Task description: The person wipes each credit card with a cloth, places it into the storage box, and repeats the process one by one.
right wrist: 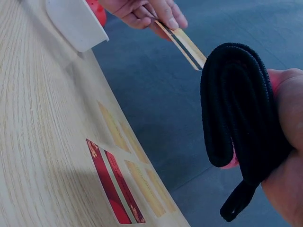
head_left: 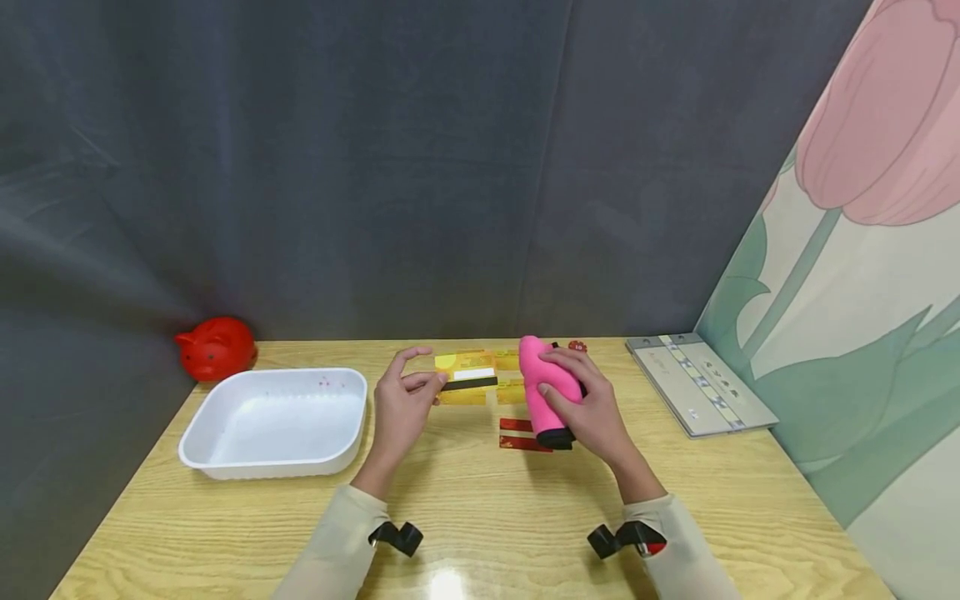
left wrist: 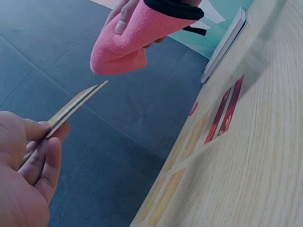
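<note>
In the head view my left hand [head_left: 399, 410] pinches a yellow card [head_left: 467, 363] with a black stripe between thumb and fingers. The left wrist view shows the card [left wrist: 75, 106] held up in the air, tilted and seen nearly edge-on. My right hand [head_left: 596, 410] grips a folded pink cloth [head_left: 546, 383] with black edging, to the right of the card. Its black folded end [right wrist: 236, 113], with a small loop, faces the right wrist camera. Cloth and card appear apart in the left wrist view. Beneath them, yellow cards [head_left: 512, 392] and a red card [head_left: 517, 425] lie on the table.
A white tray [head_left: 273, 467] stands left of my left hand, with a red piggy bank [head_left: 217, 348] behind it. A notebook [head_left: 697, 383] lies at the right by the flowered wall. A red poker chip [head_left: 577, 345] sits near the table's back edge, before a dark curtain.
</note>
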A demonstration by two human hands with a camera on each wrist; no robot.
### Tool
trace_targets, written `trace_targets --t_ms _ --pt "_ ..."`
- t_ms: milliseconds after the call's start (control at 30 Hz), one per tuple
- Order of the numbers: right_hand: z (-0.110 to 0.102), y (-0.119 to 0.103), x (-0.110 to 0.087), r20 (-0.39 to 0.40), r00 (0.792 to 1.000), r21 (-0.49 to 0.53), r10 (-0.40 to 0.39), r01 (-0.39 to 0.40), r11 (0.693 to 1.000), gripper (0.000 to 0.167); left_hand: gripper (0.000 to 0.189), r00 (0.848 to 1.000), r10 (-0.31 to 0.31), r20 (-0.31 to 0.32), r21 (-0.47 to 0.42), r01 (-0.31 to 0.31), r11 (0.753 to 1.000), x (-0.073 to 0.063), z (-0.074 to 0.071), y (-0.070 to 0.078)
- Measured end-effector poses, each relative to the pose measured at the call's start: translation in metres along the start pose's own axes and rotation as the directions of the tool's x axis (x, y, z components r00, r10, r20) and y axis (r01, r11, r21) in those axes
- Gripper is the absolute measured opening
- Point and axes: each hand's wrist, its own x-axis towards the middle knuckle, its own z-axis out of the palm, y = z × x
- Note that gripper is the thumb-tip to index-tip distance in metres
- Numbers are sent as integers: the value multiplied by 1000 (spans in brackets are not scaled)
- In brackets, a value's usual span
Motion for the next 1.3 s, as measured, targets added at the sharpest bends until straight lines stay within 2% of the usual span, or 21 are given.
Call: trace_targets --t_ms 200,433,567,700,933,1300 --pt "-2 -2 2 -8 1000 11 -9 9 1000 40 17 999 4 40 -43 -3 999 1 2 1" --pt "0 -9 9 0 1000 7 -17 17 1000 41 26 995 -37 95 -8 38 999 5 2 1" --pt "6 -14 15 -1 999 39 -32 32 999 41 30 994 -38 100 34 35 999 9 0 6" --pt "13 -15 16 11 999 63 -47 46 997 41 33 993 -42 110 29 39 999 9 -1 9" --pt "24 -17 12 23 993 37 -120 119 992 40 34 992 -25 124 -6 26 1000 7 0 7" --pt "36 -19 8 68 982 -38 -179 182 983 43 33 988 -4 154 -58 13 998 4 2 7"
